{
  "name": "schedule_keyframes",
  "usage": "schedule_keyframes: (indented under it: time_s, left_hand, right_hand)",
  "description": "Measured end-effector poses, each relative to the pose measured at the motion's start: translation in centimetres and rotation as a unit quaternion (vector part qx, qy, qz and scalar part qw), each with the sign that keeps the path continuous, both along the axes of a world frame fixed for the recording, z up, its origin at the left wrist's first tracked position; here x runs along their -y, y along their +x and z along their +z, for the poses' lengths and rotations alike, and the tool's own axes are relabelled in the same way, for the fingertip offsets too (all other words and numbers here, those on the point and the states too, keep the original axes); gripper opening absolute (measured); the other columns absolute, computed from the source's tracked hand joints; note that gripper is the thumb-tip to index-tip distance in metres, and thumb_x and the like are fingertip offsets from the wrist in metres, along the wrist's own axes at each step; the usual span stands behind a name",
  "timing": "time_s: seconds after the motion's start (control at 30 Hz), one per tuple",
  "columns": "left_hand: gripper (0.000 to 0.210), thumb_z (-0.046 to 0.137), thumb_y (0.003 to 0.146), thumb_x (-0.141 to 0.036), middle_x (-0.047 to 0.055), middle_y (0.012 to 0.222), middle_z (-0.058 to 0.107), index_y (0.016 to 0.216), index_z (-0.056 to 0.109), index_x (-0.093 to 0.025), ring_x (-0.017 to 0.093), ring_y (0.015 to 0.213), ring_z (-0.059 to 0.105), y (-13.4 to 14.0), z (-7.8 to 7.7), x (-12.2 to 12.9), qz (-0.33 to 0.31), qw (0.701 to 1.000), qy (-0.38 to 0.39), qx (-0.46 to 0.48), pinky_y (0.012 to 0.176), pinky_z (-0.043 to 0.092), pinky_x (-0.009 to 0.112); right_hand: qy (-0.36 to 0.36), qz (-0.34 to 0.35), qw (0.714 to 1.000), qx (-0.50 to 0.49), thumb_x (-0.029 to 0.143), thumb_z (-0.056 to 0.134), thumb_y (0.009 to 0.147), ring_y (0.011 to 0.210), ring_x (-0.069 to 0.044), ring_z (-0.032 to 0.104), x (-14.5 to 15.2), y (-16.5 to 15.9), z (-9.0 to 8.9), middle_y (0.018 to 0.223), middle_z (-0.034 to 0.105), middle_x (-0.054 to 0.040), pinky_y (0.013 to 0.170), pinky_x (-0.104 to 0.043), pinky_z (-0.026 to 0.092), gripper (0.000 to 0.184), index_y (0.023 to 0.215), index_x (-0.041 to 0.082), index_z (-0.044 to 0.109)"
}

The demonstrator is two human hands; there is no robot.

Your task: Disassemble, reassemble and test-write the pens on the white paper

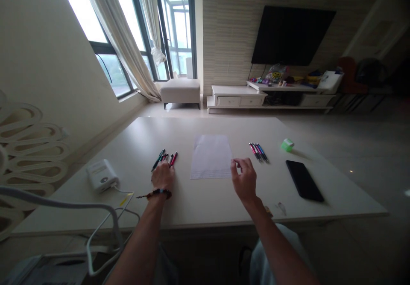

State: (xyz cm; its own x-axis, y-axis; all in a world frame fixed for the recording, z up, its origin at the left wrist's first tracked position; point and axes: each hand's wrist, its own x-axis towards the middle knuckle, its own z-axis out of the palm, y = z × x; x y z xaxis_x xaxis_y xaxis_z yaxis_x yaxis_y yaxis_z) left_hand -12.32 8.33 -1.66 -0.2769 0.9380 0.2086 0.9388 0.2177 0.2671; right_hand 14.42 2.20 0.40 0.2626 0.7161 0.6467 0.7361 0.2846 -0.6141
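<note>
On the left part of the table, my left hand [162, 176] has its bent fingers closed over the lower ends of several pens [174, 158], which hides their near parts. A dark green pen [158, 159] lies along the outer side of this group. A white sheet of paper [211, 157] lies flat in the middle. At its right edge is my right hand [245, 177], thumb and curled fingers brought together, with no object visible in them. Beyond that hand, another group of pens [259, 152], red, dark and blue, lies side by side.
A black phone [304, 180] and a small green-and-white object [287, 145] lie on the right of the white table [205, 125]. A white box-shaped device [101, 175] with a cable sits at left. Small scraps [281, 208] lie near the front edge.
</note>
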Motion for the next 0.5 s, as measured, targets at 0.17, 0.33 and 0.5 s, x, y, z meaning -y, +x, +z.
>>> schedule_keyframes:
  time_s: [0.17,0.33,0.5]
  left_hand:
    - [0.022,0.050,0.080,-0.029,0.018,0.095,0.066,0.082,0.066,-0.013,0.032,0.090,0.062,0.0,0.6,0.0,-0.013,0.992,0.032,0.125,0.077,0.046,0.040]
    - [0.039,0.050,0.080,-0.049,0.004,0.068,0.065,0.086,0.068,-0.015,0.017,0.063,0.060,2.5,1.5,1.4,-0.081,0.961,0.023,0.263,0.058,0.045,0.026]
    - [0.050,0.068,0.064,-0.057,-0.002,0.057,0.050,0.081,0.065,-0.010,0.006,0.049,0.043,8.2,0.7,4.7,-0.179,0.709,-0.093,0.675,0.049,0.035,0.020]
  right_hand:
    - [-0.029,0.080,0.996,-0.020,0.029,0.043,0.089,0.077,-0.017,0.053,0.6,-1.7,0.1,0.083,0.057,-0.0060,0.073,-0.029,0.042,0.022,0.084,0.018,0.062]
    - [-0.103,0.154,0.974,-0.133,0.037,0.046,0.088,0.072,-0.017,0.054,0.0,-3.1,-0.5,0.079,0.061,-0.0059,0.068,-0.029,0.043,0.028,0.081,0.017,0.065]
    - [-0.189,0.263,0.910,-0.258,0.047,0.047,0.087,0.078,-0.018,0.059,-0.4,-4.6,-1.1,0.089,0.066,-0.0072,0.067,-0.028,0.046,0.037,0.095,0.017,0.067]
